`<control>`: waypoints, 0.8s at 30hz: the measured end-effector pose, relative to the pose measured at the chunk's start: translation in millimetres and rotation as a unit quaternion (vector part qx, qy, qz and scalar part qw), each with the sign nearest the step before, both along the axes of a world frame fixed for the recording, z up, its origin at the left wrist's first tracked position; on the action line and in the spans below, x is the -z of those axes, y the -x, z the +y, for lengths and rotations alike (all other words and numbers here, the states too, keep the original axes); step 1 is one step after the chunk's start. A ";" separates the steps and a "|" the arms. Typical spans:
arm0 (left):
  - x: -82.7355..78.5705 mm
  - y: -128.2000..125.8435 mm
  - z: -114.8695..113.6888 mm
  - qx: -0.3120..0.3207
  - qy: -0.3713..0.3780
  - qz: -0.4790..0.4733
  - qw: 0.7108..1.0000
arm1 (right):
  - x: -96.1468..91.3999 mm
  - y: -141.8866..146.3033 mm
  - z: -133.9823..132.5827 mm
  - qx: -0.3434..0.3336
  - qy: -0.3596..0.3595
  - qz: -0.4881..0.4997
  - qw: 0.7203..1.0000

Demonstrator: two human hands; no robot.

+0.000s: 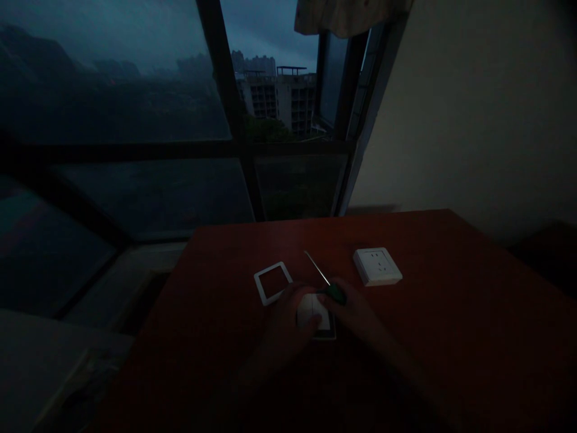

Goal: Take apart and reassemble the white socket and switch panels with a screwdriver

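My left hand (291,319) is closed around the left side of a white wall switch (321,322), thumb across its face. The switch has a dark border and sits low over the table. In my right hand (354,307) is a screwdriver with a green handle (336,293); its thin metal shaft (318,269) points up and to the left, away from the switch. My right fingertips also reach the switch's upper edge. A white square frame (258,288) lies on the table just beyond my left hand. Dim light hides the finer details.
A white socket box (377,266) stands on the reddish-brown table (433,343) to the right of my hands. Behind the table's far edge are a dark-framed window (243,147) and a pale wall (469,114). A piece of curtain (347,15) hangs at the top.
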State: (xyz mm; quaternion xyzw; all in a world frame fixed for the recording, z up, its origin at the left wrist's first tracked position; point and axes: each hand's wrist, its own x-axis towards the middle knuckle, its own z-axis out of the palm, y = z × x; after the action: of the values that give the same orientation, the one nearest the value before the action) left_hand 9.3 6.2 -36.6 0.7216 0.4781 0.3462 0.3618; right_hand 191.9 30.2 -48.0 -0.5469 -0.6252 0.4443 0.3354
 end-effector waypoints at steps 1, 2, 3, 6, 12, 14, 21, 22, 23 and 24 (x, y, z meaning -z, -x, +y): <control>-0.3 0.0 -0.2 0.001 0.001 -0.002 1.000 | -0.4 -0.1 -0.1 -0.002 -0.001 -0.003 1.000; -0.7 0.0 -0.3 0.000 0.002 -0.004 1.000 | -0.7 -0.2 -0.1 -0.004 -0.003 -0.006 1.000; -1.2 0.1 -0.4 0.000 0.004 -0.006 1.000 | -0.9 -0.3 0.0 -0.006 -0.003 -0.007 1.000; -2.5 0.5 -0.1 0.001 0.013 -0.006 1.000 | -1.8 -1.1 0.4 -0.016 -0.003 -0.005 1.000; -1.4 1.5 0.2 0.005 0.006 0.009 1.000 | -5.1 -5.5 0.2 -0.052 0.011 0.002 0.999; -0.8 1.2 0.0 0.003 0.007 0.018 1.000 | -7.3 -8.0 -1.0 -0.065 0.015 0.006 0.998; -3.6 -0.5 0.5 0.005 -0.004 0.017 1.000 | -14.5 -15.9 -3.7 -0.106 0.030 0.006 0.994; -3.9 -0.2 0.6 0.007 -0.001 0.017 1.000 | -14.1 -16.1 -3.2 -0.103 0.032 0.010 0.994; -4.0 0.4 0.6 0.007 0.000 0.018 1.000 | -13.4 -16.2 -2.6 -0.101 0.033 0.016 0.994; -3.8 1.2 0.5 0.006 0.003 0.022 1.000 | -12.3 -16.0 -1.8 -0.099 0.035 0.024 0.994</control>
State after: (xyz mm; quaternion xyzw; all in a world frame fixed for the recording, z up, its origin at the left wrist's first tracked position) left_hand 8.1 6.8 -32.8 0.7311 0.4820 0.3270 0.3554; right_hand 208.0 28.4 -35.7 -0.4829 -0.6524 0.5097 0.2852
